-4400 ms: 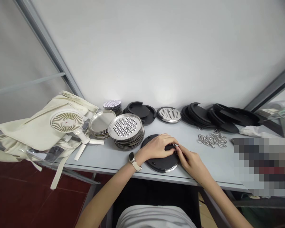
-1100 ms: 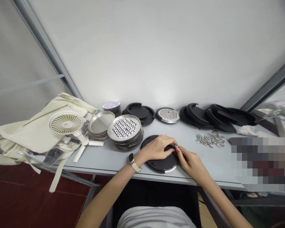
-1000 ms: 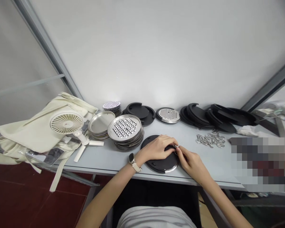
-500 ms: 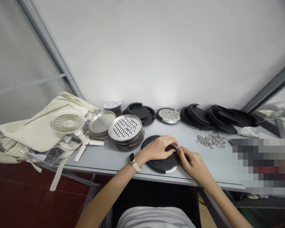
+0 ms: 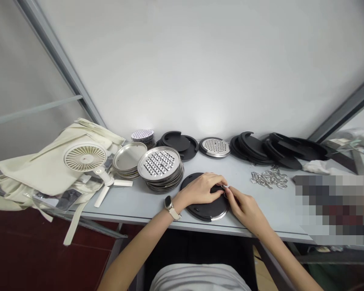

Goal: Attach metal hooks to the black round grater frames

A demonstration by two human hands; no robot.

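A round black holder with a metal rim showing at its lower right edge lies flat near the table's front. Across its top rests my left hand, with thumb and fingertips closed at the holder's right side. My right hand meets it there, thumb and forefinger pinched together. Between the fingertips shows a small shiny metal clip, partly hidden, so its exact shape is unclear. A loose pile of similar metal clips lies to the right, beyond my right hand.
Left of the holder stand a stack of round metal graters and a stack of plain metal discs. More black holders line the wall, with a perforated disc in a holder among them. A white fan and cream bags occupy the left end.
My fingertips have shifted very slightly around the metal clip. Both hands stay over the holder's right side, and the view has moved a little.
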